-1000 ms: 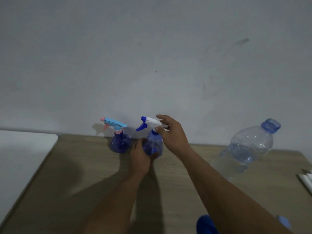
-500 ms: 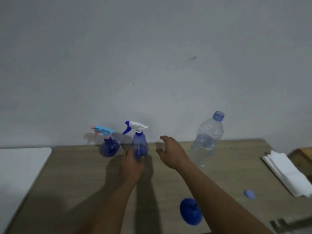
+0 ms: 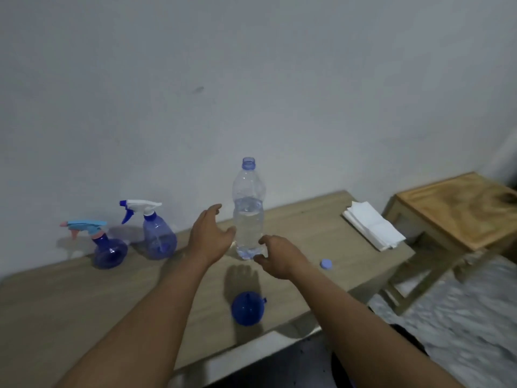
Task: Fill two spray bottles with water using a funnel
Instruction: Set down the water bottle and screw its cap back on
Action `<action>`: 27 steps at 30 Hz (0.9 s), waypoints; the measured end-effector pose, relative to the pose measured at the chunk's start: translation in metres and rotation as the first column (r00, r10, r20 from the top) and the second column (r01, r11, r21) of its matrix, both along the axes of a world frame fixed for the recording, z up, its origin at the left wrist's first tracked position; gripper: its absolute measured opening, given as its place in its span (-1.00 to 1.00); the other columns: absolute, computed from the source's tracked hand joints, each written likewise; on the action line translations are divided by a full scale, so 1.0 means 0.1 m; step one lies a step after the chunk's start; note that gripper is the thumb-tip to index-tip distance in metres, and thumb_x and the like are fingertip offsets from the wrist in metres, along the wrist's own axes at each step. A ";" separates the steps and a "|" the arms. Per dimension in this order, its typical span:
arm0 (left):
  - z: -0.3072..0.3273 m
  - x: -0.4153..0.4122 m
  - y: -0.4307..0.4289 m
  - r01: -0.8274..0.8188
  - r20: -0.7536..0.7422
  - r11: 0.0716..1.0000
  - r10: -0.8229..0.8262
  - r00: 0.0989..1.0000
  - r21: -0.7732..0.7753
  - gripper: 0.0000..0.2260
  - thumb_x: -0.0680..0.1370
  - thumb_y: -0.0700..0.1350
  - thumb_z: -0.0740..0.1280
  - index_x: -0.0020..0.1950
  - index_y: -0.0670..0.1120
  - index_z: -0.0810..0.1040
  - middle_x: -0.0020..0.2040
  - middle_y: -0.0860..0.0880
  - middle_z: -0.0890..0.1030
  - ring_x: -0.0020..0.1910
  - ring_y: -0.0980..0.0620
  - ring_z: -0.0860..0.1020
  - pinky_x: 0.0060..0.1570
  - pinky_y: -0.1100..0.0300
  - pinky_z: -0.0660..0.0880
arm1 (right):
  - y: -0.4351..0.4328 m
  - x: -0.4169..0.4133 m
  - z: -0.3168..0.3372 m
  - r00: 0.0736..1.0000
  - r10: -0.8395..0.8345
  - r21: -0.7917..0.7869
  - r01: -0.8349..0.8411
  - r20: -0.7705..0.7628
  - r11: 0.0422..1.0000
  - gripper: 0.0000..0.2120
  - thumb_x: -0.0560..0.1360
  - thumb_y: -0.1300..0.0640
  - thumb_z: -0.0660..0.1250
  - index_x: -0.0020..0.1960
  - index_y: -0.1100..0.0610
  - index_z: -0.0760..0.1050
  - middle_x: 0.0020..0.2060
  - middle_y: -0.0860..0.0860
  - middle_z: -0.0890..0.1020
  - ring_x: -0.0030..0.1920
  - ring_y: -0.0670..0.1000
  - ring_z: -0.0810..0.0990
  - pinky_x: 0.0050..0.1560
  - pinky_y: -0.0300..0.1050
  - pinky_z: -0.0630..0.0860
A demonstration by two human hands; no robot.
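Apparently both spray bottles (image 3: 134, 233) stand capped near the surface's (image 3: 70, 298) far edge; your hands (image 3: 243, 247), spread and empty, flank the uncapped water bottle (image 3: 248, 208), funnel (image 3: 247, 308) unused.

Both forearms extend forward from the lower edge of the view, bare to the wrist. The left hand (image 3: 208, 238) is raised, palm turned inward toward the right, fingers (image 3: 214, 210) spread and slightly curled, gripping nothing. The right hand (image 3: 279, 257) sits lower, back of the hand upward, fingers (image 3: 265, 240) curved into an open C-shape with the thumb below. Neither hand is closed.
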State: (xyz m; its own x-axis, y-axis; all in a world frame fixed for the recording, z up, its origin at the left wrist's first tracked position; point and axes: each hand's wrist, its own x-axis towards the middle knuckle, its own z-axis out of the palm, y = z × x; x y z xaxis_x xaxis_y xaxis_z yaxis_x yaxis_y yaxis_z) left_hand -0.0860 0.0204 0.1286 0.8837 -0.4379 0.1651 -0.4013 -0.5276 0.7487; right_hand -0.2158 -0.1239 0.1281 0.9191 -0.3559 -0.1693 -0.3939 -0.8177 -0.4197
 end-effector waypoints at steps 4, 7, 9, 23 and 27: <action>-0.01 -0.15 -0.34 0.003 -0.037 1.000 -0.003 0.999 0.017 -0.17 0.41 0.07 0.53 0.56 -0.04 0.19 0.46 -0.11 0.38 0.39 -0.12 0.42 0.33 -0.04 0.42 | -0.52 -0.29 -0.17 0.996 -0.070 -0.026 0.069 -0.056 0.997 -0.47 0.59 -0.05 0.30 0.48 0.14 0.34 0.37 0.16 0.47 0.35 0.17 0.47 0.28 0.00 0.43; -0.05 -0.18 -0.49 -0.032 -0.038 0.999 0.033 0.999 0.012 -0.08 0.37 0.09 0.57 0.58 -0.06 0.13 0.46 -0.14 0.38 0.39 -0.14 0.41 0.33 -0.04 0.41 | -0.87 -0.46 -0.34 0.988 -0.102 -0.024 0.100 -0.114 0.995 -0.49 0.61 -0.05 0.28 0.47 0.16 0.34 0.35 0.18 0.48 0.34 0.20 0.47 0.29 0.03 0.45; -0.07 -0.18 -0.57 -0.067 -0.047 0.998 0.067 0.997 0.005 -0.04 0.35 0.10 0.58 0.59 -0.06 0.11 0.45 -0.14 0.39 0.39 -0.16 0.42 0.33 -0.06 0.41 | -1.08 -0.57 -0.46 0.982 -0.115 -0.023 0.113 -0.147 0.993 -0.50 0.61 -0.05 0.27 0.46 0.17 0.35 0.34 0.20 0.48 0.34 0.21 0.47 0.29 0.03 0.45; -0.21 -0.27 -0.86 -0.250 -0.060 0.960 0.244 0.968 -0.125 -0.29 0.47 -0.14 0.51 0.53 -0.03 0.23 0.31 -0.10 0.54 0.21 -0.06 0.56 0.17 0.10 0.48 | -1.88 -0.75 -1.24 0.976 -0.029 -0.098 0.007 -0.218 0.995 -0.70 0.62 0.23 0.13 0.31 0.18 0.48 0.19 0.21 0.46 0.19 0.27 0.52 0.19 0.06 0.50; -0.17 -0.30 -0.87 -0.268 -0.084 0.956 0.259 0.962 -0.118 -0.30 0.45 -0.11 0.53 0.50 -0.04 0.27 0.27 -0.05 0.55 0.11 0.02 0.55 0.08 0.15 0.47 | -1.92 -0.67 -1.16 0.982 -0.003 -0.045 -0.006 -0.191 0.999 -0.76 0.59 0.22 0.20 0.20 0.23 0.54 0.14 0.21 0.52 0.15 0.27 0.56 0.15 0.03 0.50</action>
State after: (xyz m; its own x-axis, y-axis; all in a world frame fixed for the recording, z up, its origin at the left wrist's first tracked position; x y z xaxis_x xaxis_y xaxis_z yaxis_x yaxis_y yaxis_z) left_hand -0.1162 -0.0670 0.1111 0.9758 -0.1671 0.1407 -0.2074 -0.5063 0.8370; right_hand -0.2833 -0.3158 0.0119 0.8719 -0.3657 -0.3257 -0.4620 -0.8348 -0.2994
